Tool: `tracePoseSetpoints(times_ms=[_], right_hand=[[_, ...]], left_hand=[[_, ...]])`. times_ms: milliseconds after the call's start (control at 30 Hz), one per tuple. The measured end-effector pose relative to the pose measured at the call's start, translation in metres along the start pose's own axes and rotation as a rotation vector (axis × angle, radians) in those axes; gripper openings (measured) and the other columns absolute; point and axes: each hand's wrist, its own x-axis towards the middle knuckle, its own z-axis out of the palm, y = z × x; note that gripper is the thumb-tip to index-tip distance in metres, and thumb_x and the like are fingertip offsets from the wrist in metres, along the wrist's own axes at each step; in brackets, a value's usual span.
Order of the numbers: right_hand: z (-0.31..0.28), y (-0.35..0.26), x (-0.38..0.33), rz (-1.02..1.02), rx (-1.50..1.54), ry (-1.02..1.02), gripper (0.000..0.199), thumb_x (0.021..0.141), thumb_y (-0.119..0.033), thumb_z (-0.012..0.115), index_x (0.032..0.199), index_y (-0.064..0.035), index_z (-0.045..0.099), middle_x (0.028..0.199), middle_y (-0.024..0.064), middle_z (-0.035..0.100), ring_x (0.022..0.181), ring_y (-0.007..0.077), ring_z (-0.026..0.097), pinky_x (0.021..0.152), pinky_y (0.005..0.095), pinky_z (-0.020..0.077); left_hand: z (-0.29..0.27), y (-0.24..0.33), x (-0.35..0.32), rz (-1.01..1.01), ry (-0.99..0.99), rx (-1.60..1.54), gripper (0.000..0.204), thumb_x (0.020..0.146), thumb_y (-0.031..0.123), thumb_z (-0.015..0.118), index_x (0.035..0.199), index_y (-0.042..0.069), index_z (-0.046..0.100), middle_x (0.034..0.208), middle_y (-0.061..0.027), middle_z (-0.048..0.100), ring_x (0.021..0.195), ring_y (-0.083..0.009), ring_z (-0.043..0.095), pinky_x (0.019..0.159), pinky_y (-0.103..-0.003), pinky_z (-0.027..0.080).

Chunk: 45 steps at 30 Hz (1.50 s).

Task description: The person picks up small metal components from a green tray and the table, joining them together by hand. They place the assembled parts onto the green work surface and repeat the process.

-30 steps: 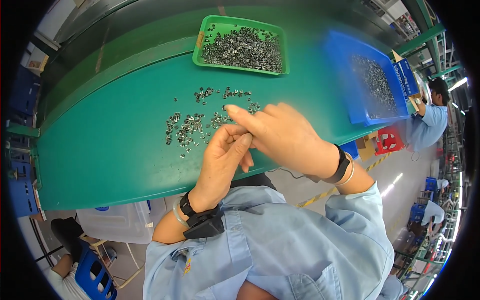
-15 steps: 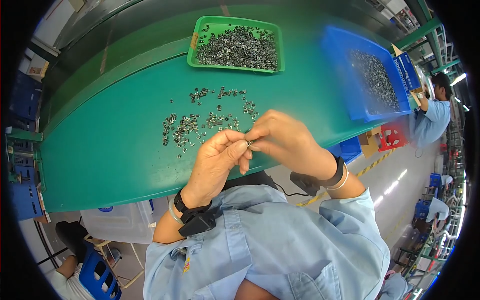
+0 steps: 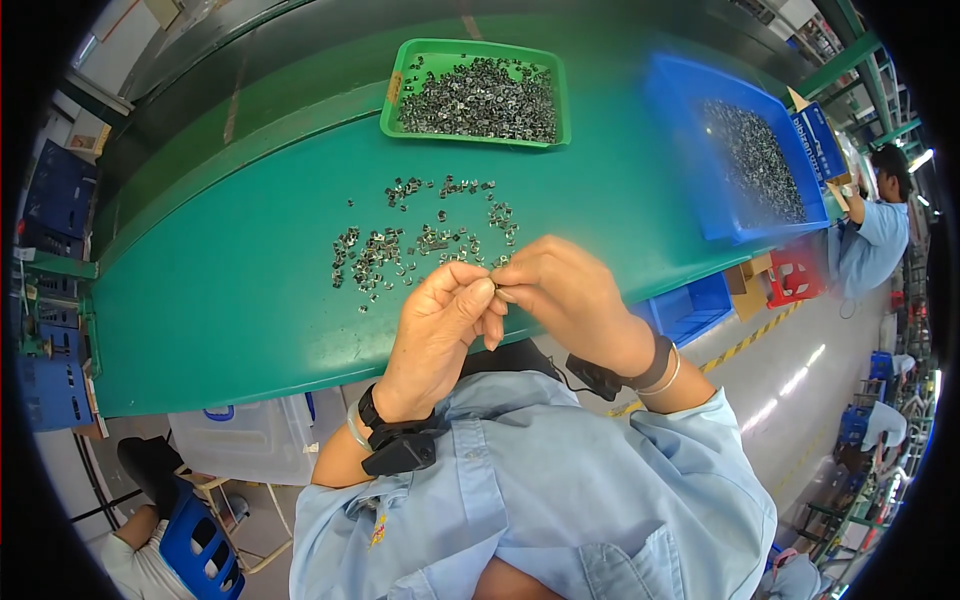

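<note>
My left hand (image 3: 440,330) and my right hand (image 3: 565,295) meet over the near edge of the green table (image 3: 230,330). Thumb and forefinger of each are pinched together at one spot, on a tiny part mostly hidden by the fingertips; it resembles the loose pieces nearby. Just beyond my hands, small black and silver metal clips (image 3: 375,255) lie scattered in loose clusters. Farther back, a green tray (image 3: 388,125) holds a heap of similar small pieces.
At the right stands a blue bin (image 3: 690,175) with many small parts. Below the table edge on that side are another blue bin (image 3: 690,310) and a red stool (image 3: 793,280). A co-worker (image 3: 868,235) is at far right; another person sits on a blue chair (image 3: 195,540) at lower left.
My right hand has shifted slightly down, its fingers still pinched against those of my left hand. The whole view has moved a little; the scattered clips look the same.
</note>
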Motion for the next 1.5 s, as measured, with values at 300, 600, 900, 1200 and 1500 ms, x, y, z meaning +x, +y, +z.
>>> tracePoseSetpoints(times_ms=[300, 600, 900, 1200, 1500], right_hand=[[0.004, -0.01, -0.014, 0.126, 0.201, 0.096, 0.018, 0.075, 0.001, 0.069, 0.091, -0.0033, 0.062, 0.084, 0.0078, 0.062, 0.077, 0.0222, 0.06, 0.065, 0.0308, 0.0483], [-0.001, -0.003, -0.018, 0.113, 0.232, 0.072, 0.018, 0.074, 0.003, 0.069, 0.09, -0.0032, 0.062, 0.085, 0.0082, 0.062, 0.077, 0.0214, 0.059, 0.065, 0.0303, 0.0479], [0.009, -0.003, -0.02, 0.12, 0.257, 0.143, 0.017, 0.075, 0.002, 0.069, 0.088, -0.0047, 0.059, 0.083, 0.0076, 0.062, 0.075, 0.0196, 0.059, 0.063, 0.0289, 0.0471], [0.012, 0.002, -0.022, 0.145, 0.242, 0.133, 0.017, 0.075, 0.001, 0.07, 0.087, -0.0046, 0.059, 0.082, 0.0077, 0.061, 0.073, 0.0192, 0.059, 0.062, 0.0283, 0.047], [-0.03, 0.039, 0.065, 0.39, 0.173, 0.022, 0.009, 0.086, -0.01, 0.06, 0.09, -0.0019, 0.06, 0.083, 0.0047, 0.06, 0.076, 0.0137, 0.059, 0.07, 0.0256, 0.0478]], left_hand=[[-0.001, -0.015, 0.001, 0.001, -0.139, -0.19, 0.016, 0.093, 0.02, 0.054, 0.095, 0.004, 0.051, 0.076, -0.0049, 0.057, 0.06, -0.0133, 0.054, 0.054, -0.027, 0.043], [0.007, -0.01, 0.0, -0.007, -0.101, -0.047, 0.018, 0.094, 0.023, 0.053, 0.092, 0.005, 0.05, 0.074, -0.0026, 0.052, 0.058, -0.0122, 0.05, 0.051, -0.029, 0.04], [0.008, -0.011, -0.002, -0.077, -0.156, -0.335, 0.016, 0.094, 0.021, 0.053, 0.094, 0.005, 0.05, 0.07, -0.0067, 0.056, 0.058, -0.0159, 0.053, 0.055, -0.03, 0.045], [0.002, -0.006, 0.001, -0.078, -0.124, -0.118, 0.016, 0.094, 0.022, 0.052, 0.099, 0.007, 0.05, 0.072, -0.0035, 0.052, 0.055, -0.0144, 0.05, 0.05, -0.029, 0.042], [-0.009, -0.001, -0.001, -0.03, -0.028, -0.218, 0.015, 0.096, 0.019, 0.047, 0.102, 0.005, 0.05, 0.077, -0.0054, 0.056, 0.06, -0.0133, 0.054, 0.054, -0.027, 0.044]])
